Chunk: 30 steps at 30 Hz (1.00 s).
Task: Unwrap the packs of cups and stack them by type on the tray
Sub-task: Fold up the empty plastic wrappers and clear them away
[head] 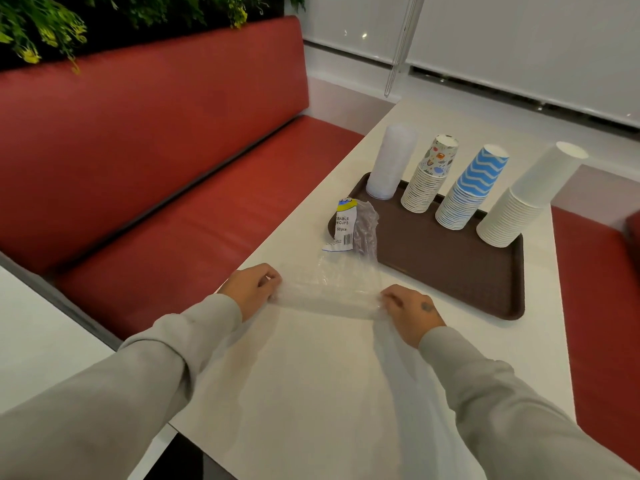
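- Four stacks of cups stand in a row along the far edge of the brown tray (450,271), all mouth-down and close side by side.
- From left to right they are a clear plastic stack (391,161), a stack with a multicoloured pattern (429,181), a blue stack with white wavy stripes (469,192) and a plain white stack (523,202), which is the tallest in view.
- The near half of the tray is bare brown surface.
- A crumpled wrapper with a printed label (349,226) lies at the tray's near-left corner, partly over its rim. The label reads "CUPS" and "50pcs".
- A second wrapper, a clear plastic film (329,299), is stretched between the two hands just above the white table (311,393), in front of the tray.
- The left hand (254,287) pinches the film's left end, fingers curled in over it and knuckles up.
- The right hand (408,306) pinches the right end the same way, with a small dark mark on its back.
- The hands are apart, and the film between them is pulled into a loose band that bunches toward the labelled wrapper — whether the two plastics touch cannot be told.
- Both arms wear grey sleeves (166,368) that reach the wrists.
- A red padded bench (156,150) runs along the table's left side, with green plants (52,29) above its backrest — and pale window blinds (519,46) hang beyond the table's far end.
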Motion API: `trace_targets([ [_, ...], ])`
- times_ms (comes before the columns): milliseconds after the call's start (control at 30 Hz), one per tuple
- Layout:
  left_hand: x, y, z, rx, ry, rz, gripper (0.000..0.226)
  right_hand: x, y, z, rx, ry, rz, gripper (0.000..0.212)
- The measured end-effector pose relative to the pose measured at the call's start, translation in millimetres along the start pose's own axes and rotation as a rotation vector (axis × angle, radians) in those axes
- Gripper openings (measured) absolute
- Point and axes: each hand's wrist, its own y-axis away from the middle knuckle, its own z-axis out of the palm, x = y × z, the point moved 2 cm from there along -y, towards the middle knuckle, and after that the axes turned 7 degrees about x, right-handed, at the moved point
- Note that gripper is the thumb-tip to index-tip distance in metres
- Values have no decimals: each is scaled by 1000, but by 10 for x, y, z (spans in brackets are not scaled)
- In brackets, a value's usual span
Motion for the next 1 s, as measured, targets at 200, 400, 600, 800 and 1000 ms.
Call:
trace_targets([
  [200,-47,-27,-1,-18,49,-50,17,21,-41,98,46,-70,122,9],
  [400,36,-35,89,-33,-122,51,11,-46,-27,125,72,148,-23,7],
  [600,107,-59,121,37,-464,331,15,-33,-23,182,75,365,-212,19],
  [800,95,-60,121,-33,-558,528,48,-89,10,132,-9,432,-288,32],
  [1000,-4,-82,56,-16,-474,649,44,4,13,72,-57,470,-352,30],
])
